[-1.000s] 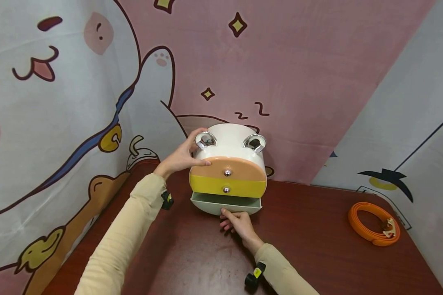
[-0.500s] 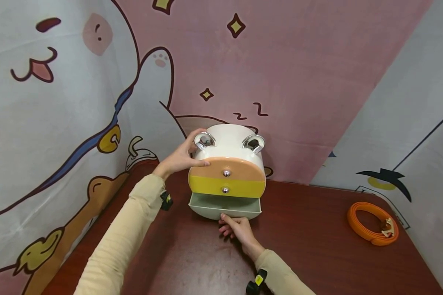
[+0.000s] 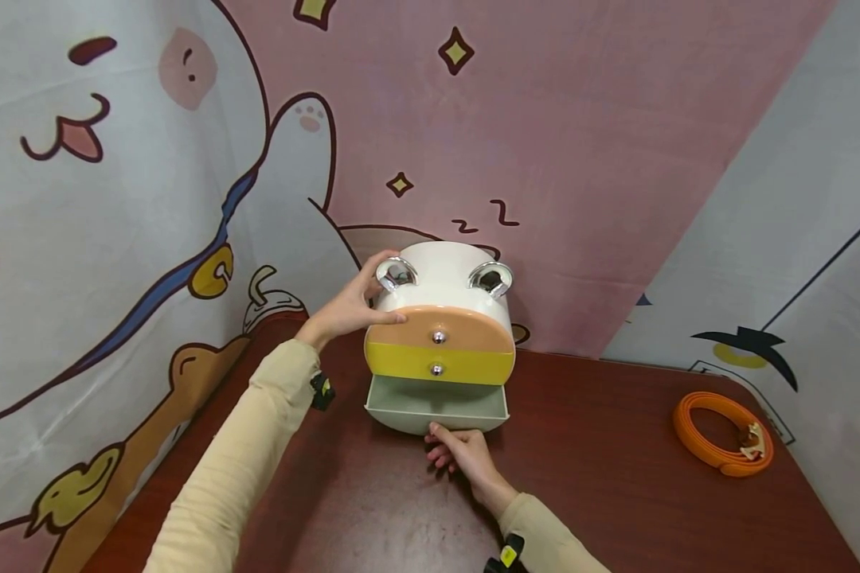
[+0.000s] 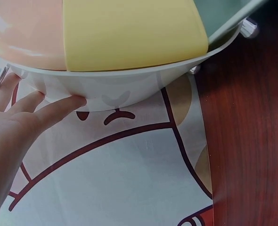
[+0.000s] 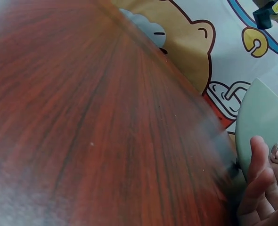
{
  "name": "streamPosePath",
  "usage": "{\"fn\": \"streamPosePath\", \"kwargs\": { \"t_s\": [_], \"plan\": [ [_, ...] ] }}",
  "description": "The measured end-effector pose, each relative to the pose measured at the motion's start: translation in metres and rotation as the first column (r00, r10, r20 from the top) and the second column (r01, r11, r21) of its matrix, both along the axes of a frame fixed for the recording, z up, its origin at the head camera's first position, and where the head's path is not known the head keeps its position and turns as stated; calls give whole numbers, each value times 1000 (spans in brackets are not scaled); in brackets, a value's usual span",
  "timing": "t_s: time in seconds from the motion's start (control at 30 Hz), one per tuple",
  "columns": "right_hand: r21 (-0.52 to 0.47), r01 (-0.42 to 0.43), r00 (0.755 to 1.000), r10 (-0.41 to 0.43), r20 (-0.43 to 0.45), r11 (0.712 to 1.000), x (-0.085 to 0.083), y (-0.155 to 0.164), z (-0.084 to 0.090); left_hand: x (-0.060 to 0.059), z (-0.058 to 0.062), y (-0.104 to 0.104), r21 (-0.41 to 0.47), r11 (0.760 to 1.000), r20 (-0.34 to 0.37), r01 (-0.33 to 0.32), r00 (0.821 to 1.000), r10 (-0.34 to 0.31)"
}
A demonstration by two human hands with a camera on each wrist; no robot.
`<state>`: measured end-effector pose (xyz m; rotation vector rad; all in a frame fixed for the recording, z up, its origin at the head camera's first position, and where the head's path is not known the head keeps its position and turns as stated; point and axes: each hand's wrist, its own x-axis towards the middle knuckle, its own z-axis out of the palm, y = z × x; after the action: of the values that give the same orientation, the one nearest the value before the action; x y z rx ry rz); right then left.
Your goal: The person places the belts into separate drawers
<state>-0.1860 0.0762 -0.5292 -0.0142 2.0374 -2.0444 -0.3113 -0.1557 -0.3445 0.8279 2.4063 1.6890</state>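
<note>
At frame centre the left hand braces the drawer box with flat fingers while the right hand pinches the bottom drawer knob (part-open, empty); next, probably a straight pull.

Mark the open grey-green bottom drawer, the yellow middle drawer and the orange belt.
Grey-green plastic bottom drawer [image 3: 437, 404], head view, inside floor.
Yellow plastic middle drawer [image 3: 473, 366], head view, front panel right of knob.
Coiled orange belt [image 3: 695, 434], head view, left loop.
</note>
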Motion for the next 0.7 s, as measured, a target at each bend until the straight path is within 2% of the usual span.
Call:
{"fn": "streamPosePath", "kwargs": {
  "t_s": [0.23,0.43,0.47,0.7],
  "plan": [
    [22,-20,1000,20,11,1000,5,2,1,1,-1,0,2,1000,-16,-1,1000,1],
    [32,-61,998,61,3,998,23,2,33,0,-2,-1,5,1000,-10,-4,1000,4],
    [29,-64,998,64,-1,998,26,1,37,1,-1,0,2,1000,-6,-8,1000,8],
    [17,-59,998,59,-6,998,33,1,37,17,17,3,11,1000,11,8,1000,-8]
  ]
}}
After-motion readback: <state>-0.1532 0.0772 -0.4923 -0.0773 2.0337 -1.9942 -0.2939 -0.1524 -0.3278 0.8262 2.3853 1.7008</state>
